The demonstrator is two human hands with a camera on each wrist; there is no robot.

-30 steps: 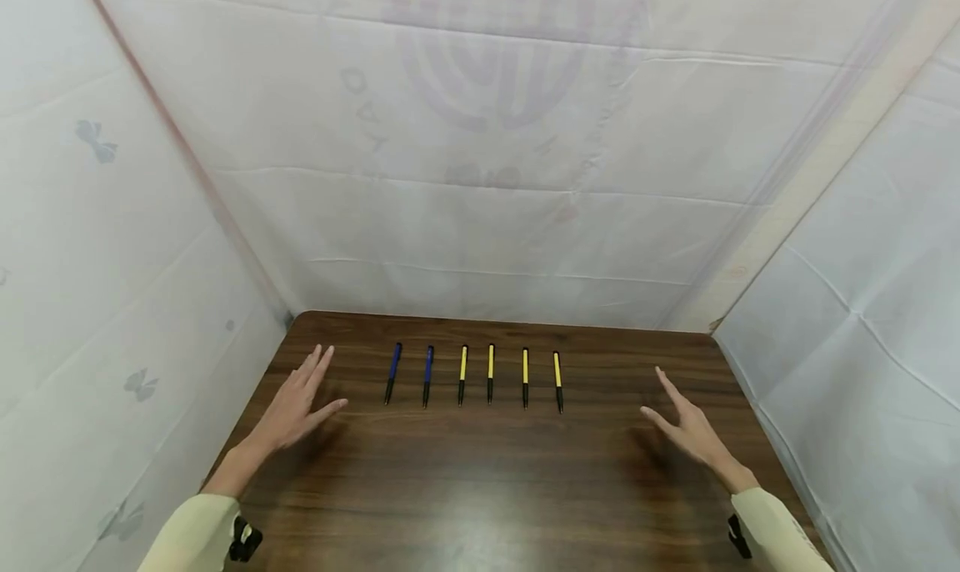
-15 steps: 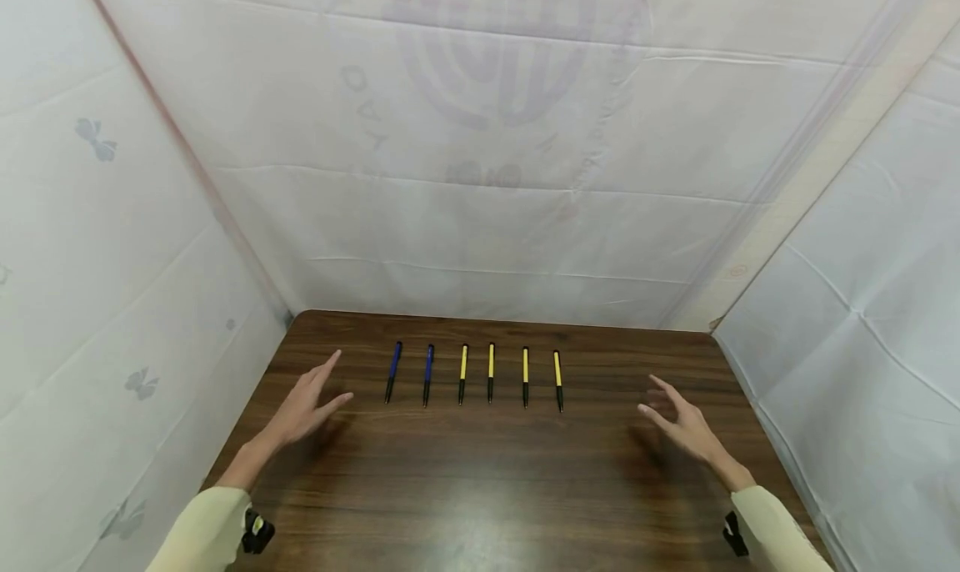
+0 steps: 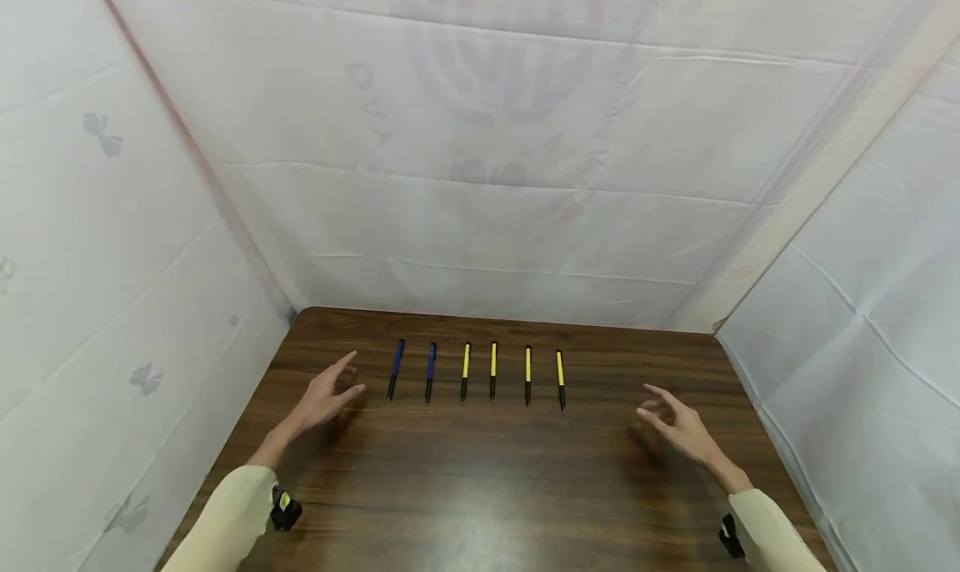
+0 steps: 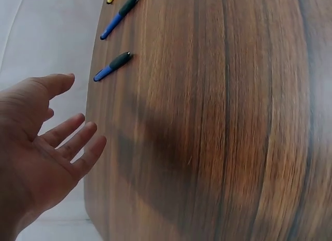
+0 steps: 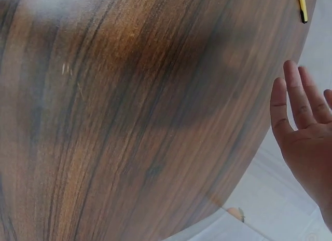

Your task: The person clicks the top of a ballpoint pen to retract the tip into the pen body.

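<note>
Several pens lie in a row near the far edge of a dark wooden table (image 3: 487,489). The two at the left are blue pens (image 3: 395,369) (image 3: 431,373); the others are yellow pens (image 3: 465,372) (image 3: 560,379). My left hand (image 3: 328,395) hovers open just left of the leftmost blue pen (image 4: 113,66), fingers spread, holding nothing. Off to the right of the last yellow pen (image 5: 301,7), my right hand (image 3: 675,426) hovers open with relaxed fingers, also holding nothing.
White plastic sheeting (image 3: 487,180) walls the table in at the back and on both sides. Pale sleeves and black wrist straps (image 3: 285,509) show at the bottom of the head view.
My left hand has moved forward and right, closer to the leftmost blue pen. My right hand has drifted slightly nearer me and its fingers have relaxed. The pens have not moved.
</note>
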